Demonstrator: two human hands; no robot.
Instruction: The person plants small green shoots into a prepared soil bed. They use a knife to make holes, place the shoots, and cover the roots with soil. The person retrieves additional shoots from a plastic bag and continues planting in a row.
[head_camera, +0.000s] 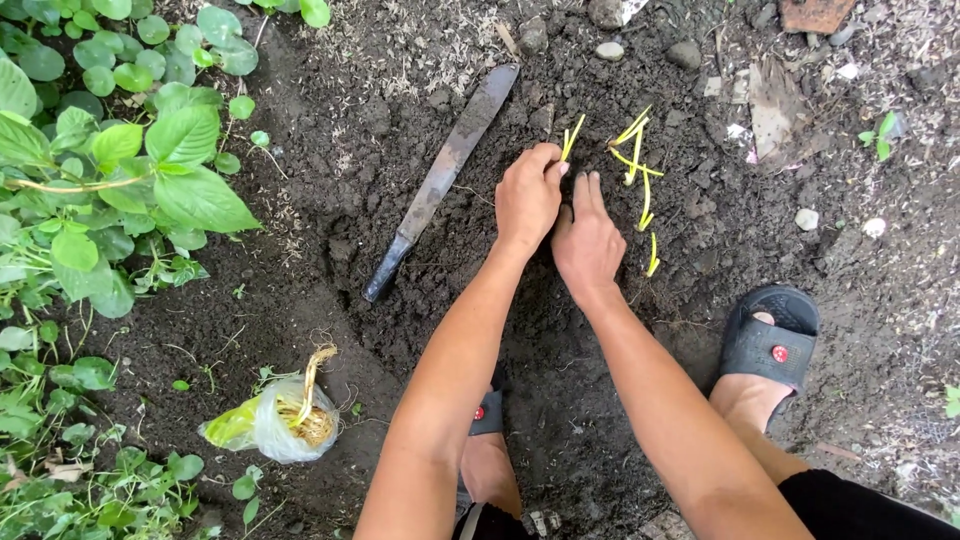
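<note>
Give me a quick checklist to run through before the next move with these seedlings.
1. Left hand pinches a yellow seedling at the soil: ok.
2. Right hand flat on the soil, holding nothing: ok.
3. Planted seedlings upright: not ok, several lean.
4. Machete lies apart from both hands: ok.
5. Plastic bag of seedlings within reach: cannot tell.

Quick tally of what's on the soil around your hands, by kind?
Pale yellow seedling shoots: 6, one pinched in the left hand; right hand presses the soil
Long blade knife: 1
Plastic bag of seedlings: 1
Black sandals: 2
Total: 10
</note>
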